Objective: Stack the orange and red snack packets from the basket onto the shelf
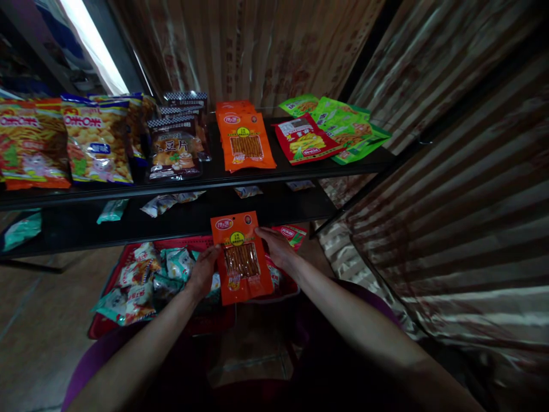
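Observation:
An orange snack packet (241, 260) with a clear window showing brown sticks is held upright in front of me. My left hand (205, 272) grips its left edge, and my right hand (277, 247) has hold of its right edge near the top. Behind and below it sits a red basket (118, 269) with several small wrapped snacks (139, 286). A red and green packet (292, 236) shows just past my right hand. On the upper shelf lies a stack of similar orange packets (245, 140).
The black shelf (184, 190) also carries puffed-snack bags (96, 143), brown packets (175, 146), a red packet (305, 139) and green packets (347, 123). Small wrapped snacks (169, 201) lie on the lower shelf (274, 210). A striped curtain (454, 189) hangs at the right.

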{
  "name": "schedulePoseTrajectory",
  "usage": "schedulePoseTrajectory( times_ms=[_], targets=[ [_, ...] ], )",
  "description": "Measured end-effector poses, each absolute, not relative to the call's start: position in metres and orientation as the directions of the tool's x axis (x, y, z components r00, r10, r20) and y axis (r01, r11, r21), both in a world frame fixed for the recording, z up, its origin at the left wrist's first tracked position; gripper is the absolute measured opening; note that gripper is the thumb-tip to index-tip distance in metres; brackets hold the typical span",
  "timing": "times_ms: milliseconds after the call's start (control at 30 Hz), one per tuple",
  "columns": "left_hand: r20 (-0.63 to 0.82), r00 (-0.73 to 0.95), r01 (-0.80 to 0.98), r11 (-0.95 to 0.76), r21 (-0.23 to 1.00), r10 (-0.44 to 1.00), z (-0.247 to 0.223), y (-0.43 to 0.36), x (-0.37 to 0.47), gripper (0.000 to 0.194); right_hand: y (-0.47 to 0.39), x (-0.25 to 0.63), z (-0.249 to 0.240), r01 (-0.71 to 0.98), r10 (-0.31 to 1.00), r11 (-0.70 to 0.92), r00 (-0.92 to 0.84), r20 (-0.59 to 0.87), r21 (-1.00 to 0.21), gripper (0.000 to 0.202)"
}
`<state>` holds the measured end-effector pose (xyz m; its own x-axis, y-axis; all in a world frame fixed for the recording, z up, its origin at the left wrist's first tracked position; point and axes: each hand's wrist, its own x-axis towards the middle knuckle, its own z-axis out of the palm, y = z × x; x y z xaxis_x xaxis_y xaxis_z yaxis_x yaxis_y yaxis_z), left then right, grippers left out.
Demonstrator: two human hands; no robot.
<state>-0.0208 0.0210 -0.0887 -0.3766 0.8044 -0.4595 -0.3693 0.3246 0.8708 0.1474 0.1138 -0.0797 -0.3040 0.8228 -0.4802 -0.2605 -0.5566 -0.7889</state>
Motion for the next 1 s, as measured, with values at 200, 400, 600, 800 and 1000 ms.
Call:
schedulePoseTrajectory(
  times_ms=[200, 400, 600, 800, 1000],
  targets=[
    [-0.485, -0.345, -0.456, 0.308, 0.835, 0.804, -0.084, 0.021, -0.023, 0.030, 0.114, 0.142, -0.073, -0.250, 0.830, -0.537, -0.325, -0.453, -0.806, 0.031],
    [-0.479, -0.358, -0.412, 0.325, 0.851, 0.801, -0.069, 0.021, -0.019, 0.030, 0.110, 0.144, -0.077, -0.257, 0.842, -0.525, -0.301, -0.449, -0.812, 0.033],
    [-0.494, -0.379, -0.442, 0.316, 0.839, 0.782, -0.063, 0.026, -0.012, 0.020, 0.107, 0.155, -0.076, -0.252, 0.828, -0.529, -0.363, -0.428, -0.810, 0.030],
    [-0.495, -0.347, -0.481, 0.302, 0.823, 0.797, -0.074, 0.033, -0.011, 0.026, 0.098, 0.163, -0.077, -0.188, 0.747, -0.634, -0.400, -0.531, -0.750, 0.019],
    [-0.440, -0.220, -0.506, 0.284, 0.814, 0.871, -0.084, 0.036, -0.008, 0.027, 0.102, 0.170, -0.091, -0.101, 0.804, -0.543, -0.348, -0.481, -0.834, 0.021]
  ],
)
